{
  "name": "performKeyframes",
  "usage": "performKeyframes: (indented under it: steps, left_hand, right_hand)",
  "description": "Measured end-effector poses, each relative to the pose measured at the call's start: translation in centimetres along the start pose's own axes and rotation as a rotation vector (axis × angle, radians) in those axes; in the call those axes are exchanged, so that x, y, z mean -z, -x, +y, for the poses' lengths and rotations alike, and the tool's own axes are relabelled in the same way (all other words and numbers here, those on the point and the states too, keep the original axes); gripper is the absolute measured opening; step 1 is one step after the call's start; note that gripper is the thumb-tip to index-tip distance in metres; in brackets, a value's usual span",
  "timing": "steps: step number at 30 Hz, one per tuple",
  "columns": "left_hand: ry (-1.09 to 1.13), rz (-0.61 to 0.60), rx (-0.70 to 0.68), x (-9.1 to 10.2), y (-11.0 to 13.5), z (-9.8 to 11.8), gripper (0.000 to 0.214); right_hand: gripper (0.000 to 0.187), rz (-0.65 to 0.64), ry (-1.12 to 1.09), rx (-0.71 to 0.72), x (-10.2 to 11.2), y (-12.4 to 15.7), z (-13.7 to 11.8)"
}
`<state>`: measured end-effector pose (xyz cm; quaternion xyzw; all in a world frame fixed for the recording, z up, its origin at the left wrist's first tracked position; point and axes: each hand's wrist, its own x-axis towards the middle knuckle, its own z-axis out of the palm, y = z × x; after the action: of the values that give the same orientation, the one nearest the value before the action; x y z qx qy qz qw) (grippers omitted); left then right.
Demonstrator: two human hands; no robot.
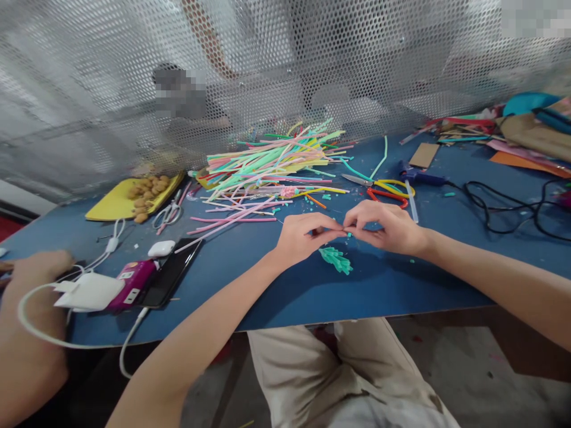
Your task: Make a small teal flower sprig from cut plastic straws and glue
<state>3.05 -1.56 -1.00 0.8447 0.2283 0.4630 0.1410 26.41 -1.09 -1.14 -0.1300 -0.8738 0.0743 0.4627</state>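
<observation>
Blue tabletop, fingertip grip between left hand, right hand indistinct.

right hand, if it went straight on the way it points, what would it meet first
Most likely the left hand, directly ahead; the two seem to meet, though depth makes actual contact hard to confirm.
</observation>
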Motion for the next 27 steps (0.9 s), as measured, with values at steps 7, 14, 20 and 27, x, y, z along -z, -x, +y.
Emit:
performKeyframes:
  steps: [7,14,20,27]
  left_hand:
    - [-0.011,-0.014,-0.058,0.07,0.11,-0.35,0.017]
    - [-0.050,-0.026,-0.079,-0.21,0.27,-0.44,0.019]
    - [-0.078,-0.030,-0.065,-0.22,0.29,-0.63,0.021]
    - [-0.073,-0.030,-0.089,-0.17,0.13,-0.70,0.017]
  right_hand:
    - [0.013,-0.083,-0.098,-0.096,-0.39,0.44,0.23]
    - [0.015,-0.118,-0.102,-0.039,-0.41,0.14,0.23]
    - [0.014,-0.120,-0.043,0.015,-0.61,0.02,0.35]
    - [0.016,-0.140,-0.014,0.050,-0.94,0.13,0.84]
